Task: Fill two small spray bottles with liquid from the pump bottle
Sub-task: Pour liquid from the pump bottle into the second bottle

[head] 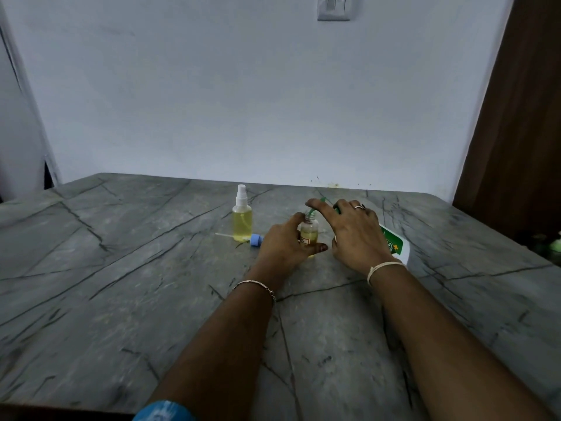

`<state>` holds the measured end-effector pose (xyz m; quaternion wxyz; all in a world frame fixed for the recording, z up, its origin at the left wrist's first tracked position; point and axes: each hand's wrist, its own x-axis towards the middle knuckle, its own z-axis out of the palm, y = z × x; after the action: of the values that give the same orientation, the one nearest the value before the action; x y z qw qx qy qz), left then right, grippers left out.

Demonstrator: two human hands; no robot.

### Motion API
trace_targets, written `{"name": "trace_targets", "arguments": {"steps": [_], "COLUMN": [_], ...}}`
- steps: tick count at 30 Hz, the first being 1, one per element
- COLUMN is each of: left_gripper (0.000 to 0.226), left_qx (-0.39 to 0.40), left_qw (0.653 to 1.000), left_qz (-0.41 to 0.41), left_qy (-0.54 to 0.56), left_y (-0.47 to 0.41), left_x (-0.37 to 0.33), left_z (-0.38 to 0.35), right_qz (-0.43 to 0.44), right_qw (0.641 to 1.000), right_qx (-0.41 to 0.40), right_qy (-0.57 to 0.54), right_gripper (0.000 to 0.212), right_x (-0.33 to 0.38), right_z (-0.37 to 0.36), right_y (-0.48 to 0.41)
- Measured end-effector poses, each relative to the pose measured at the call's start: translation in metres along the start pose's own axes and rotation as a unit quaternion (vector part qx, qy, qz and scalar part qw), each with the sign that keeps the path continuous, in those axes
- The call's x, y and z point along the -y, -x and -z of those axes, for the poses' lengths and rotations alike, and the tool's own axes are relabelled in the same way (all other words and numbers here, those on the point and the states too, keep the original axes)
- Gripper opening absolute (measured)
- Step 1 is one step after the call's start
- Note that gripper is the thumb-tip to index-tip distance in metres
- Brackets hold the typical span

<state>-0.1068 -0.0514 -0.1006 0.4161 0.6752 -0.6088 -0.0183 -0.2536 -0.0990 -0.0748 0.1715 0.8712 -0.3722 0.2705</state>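
A small spray bottle [242, 221] with a white sprayer stands on the grey stone table [121, 268], full of yellow liquid. To its right my left hand [283, 243] grips a second small bottle [309, 233], uncapped and partly filled with yellow liquid. My right hand [352, 235] rests on the green pump head of the white pump bottle [396, 246], index finger stretched over the green spout [312, 211], which points into the small bottle's neck. A blue spray cap [256, 240] with its thin dip tube lies on the table between the two small bottles.
A pale wall rises right behind the table, with a switch plate [334, 7] high up. A brown wooden panel [516, 132] stands at the right. A green object [557, 244] sits at the far right edge.
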Motion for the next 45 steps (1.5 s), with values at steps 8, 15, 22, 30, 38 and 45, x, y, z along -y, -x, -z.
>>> {"name": "trace_targets", "arguments": {"steps": [8, 15, 22, 30, 38, 45], "left_gripper": [0.069, 0.071, 0.063, 0.064, 0.066, 0.060], "left_qx": [-0.006, 0.003, -0.014, -0.018, -0.010, -0.018], "left_qw": [1.000, 1.000, 1.000, 1.000, 1.000, 1.000], "left_qz": [-0.011, 0.001, -0.009, -0.005, 0.004, 0.000], "left_qy": [0.012, 0.002, 0.007, -0.010, -0.018, -0.016], "left_y": [0.0004, -0.0012, -0.0009, 0.0006, -0.0005, 0.0013], "left_x": [0.0005, 0.0000, 0.0006, -0.0021, -0.0030, -0.0038], "left_z": [-0.0011, -0.0008, -0.0018, -0.0009, -0.0002, -0.0007], "right_qz": [-0.009, -0.004, -0.003, -0.014, 0.007, -0.005], "right_qw": [1.000, 1.000, 1.000, 0.999, 0.999, 0.999], "right_qx": [-0.016, -0.012, -0.011, -0.022, -0.002, -0.017], "right_qy": [-0.005, -0.003, -0.014, -0.039, -0.045, -0.052], "right_gripper": [0.073, 0.078, 0.077, 0.067, 0.081, 0.069], "right_x": [0.0030, -0.0004, -0.0011, 0.0021, -0.0050, 0.0017], "right_z": [0.0018, 0.0006, 0.0002, 0.0004, 0.0024, 0.0008], "right_y": [-0.0003, 0.0023, 0.0013, -0.0025, 0.0018, -0.0020]}}
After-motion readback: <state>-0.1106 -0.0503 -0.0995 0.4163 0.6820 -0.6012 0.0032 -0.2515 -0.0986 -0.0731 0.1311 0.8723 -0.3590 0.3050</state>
